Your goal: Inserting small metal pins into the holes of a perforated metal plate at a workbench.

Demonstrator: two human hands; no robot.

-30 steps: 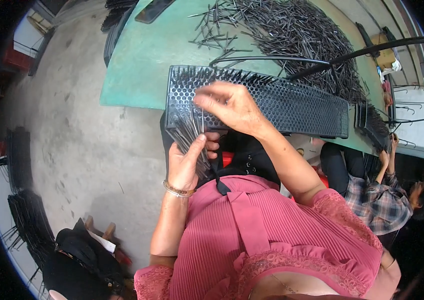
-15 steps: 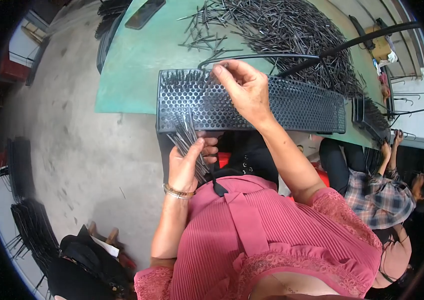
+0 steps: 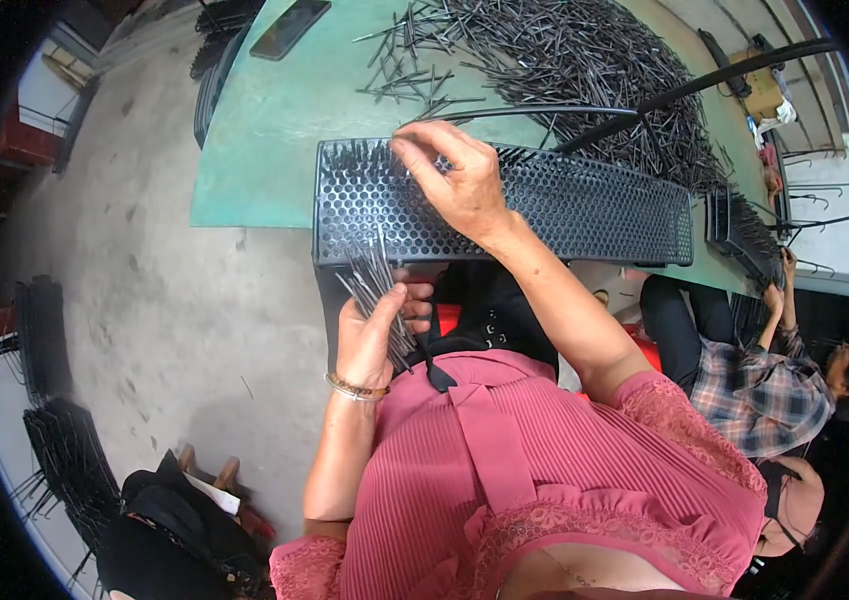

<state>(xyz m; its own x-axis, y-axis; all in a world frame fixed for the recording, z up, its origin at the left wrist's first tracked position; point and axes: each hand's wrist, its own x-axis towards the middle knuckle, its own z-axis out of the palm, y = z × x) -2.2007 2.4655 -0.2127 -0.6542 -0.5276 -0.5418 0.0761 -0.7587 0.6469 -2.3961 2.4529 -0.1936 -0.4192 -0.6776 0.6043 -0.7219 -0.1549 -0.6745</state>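
Observation:
A long black panel full of round holes (image 3: pixel 594 215) lies across the table's near edge in front of me. Short dark thin rods (image 3: pixel 352 156) stand upright in its holes along the far left edge. Over that far edge, just right of these rods, is my right hand (image 3: pixel 462 182), thumb and fingertips closed together; whatever they pinch is too small to make out. Nearer to me, below the panel's left part, my left hand (image 3: pixel 369 325) is closed round a loose bundle of thin dark metal rods (image 3: pixel 372 283), tips pointing up toward the panel.
On the green table (image 3: pixel 274 150) lies a big heap of dark rods (image 3: pixel 594 75), with a phone (image 3: pixel 290 28) at the far left. A black bar (image 3: pixel 724 76) crosses above. To the right, another person (image 3: pixel 759 385) handles a similar panel (image 3: pixel 739 235).
My right hand has moved left along the panel's far edge, its fingers still drawn together. The left hand and its bundle have hardly moved.

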